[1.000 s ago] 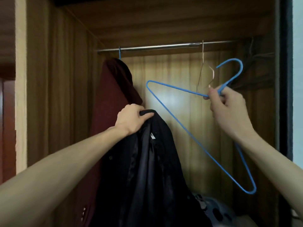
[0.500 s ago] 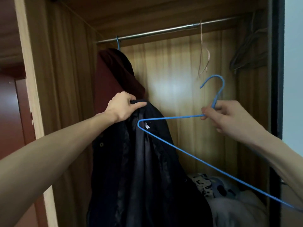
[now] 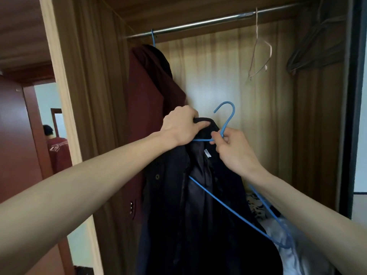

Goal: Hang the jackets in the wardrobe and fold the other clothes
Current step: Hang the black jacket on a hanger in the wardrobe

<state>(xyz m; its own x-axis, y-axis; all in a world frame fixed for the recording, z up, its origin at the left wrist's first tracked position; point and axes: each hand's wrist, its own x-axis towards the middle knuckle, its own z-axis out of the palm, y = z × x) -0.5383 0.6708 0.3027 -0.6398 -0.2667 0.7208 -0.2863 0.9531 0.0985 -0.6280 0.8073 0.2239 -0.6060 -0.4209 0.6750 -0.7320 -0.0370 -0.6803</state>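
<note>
The black jacket [image 3: 198, 205] is held up by its collar in front of the open wardrobe [image 3: 317, 116], below the metal rail [image 3: 208, 21]. The collar is bunched in the left hand [image 3: 181, 129], fingers curled tight over the top edge with the thumb pressed along the fabric. Just right of that, the blue wire hanger [image 3: 226, 122] is pinched at its neck by the right hand [image 3: 232, 150] — thumb and fingertips closed narrowly round the wire, right under the hook. The hook is pointed up, well short of the rail. One arm of the hanger is tucked in under the collar behind the left hand; the other is slanted down across the shiny lining towards the lower right.

Also on the rail: a dark red jacket [image 3: 147, 108] hung at the left end on another blue hanger, and a thin pale wire hanger [image 3: 260, 56] dangling further right. Some patterned and pale fabric [image 3: 282, 231] is piled on the wardrobe floor — what exactly it is can't be made out.
</note>
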